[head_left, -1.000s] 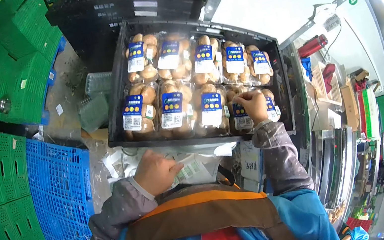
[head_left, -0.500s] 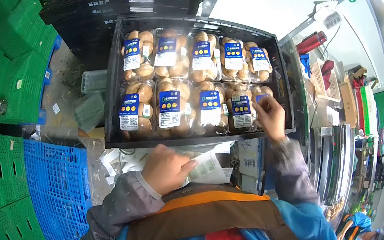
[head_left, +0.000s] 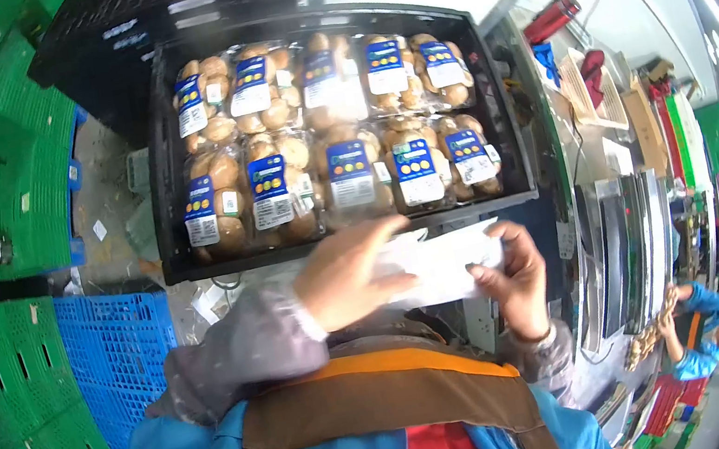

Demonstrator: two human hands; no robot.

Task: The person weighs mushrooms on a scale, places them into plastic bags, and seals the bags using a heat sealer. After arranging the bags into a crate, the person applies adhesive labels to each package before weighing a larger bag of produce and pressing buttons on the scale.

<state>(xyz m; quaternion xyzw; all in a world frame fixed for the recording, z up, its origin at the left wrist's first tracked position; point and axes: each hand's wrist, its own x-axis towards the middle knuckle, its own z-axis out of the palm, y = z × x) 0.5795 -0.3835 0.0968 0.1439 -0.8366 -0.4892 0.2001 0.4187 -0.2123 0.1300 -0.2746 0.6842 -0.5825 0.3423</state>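
Observation:
In front of my chest I have a sheet of white labels or paper (head_left: 449, 265), pinched at its right end by my right hand (head_left: 521, 279). My left hand (head_left: 351, 275) is at the sheet's left end, fingers stretched forward and thumb apart, slightly blurred; whether it touches the sheet is hard to tell. Just beyond both hands stands a black crate (head_left: 352, 237) holding two rows of clear-wrapped mushroom packs. Each pack bears a blue and white label, such as the front-right mushroom pack (head_left: 469, 155) and the front-left one (head_left: 213, 201).
Green crates (head_left: 15, 392) and a blue plastic crate (head_left: 120, 342) are stacked at left. Black crates (head_left: 157, 17) stand behind. To the right are a red flask (head_left: 551, 18), a basket (head_left: 593, 93) and a worker in blue (head_left: 701, 330) handling something brownish.
My right hand has left the front-right pack and now grips the paper sheet. My left hand, which held the sheet, has opened. The view has shifted, with the crate appearing further left.

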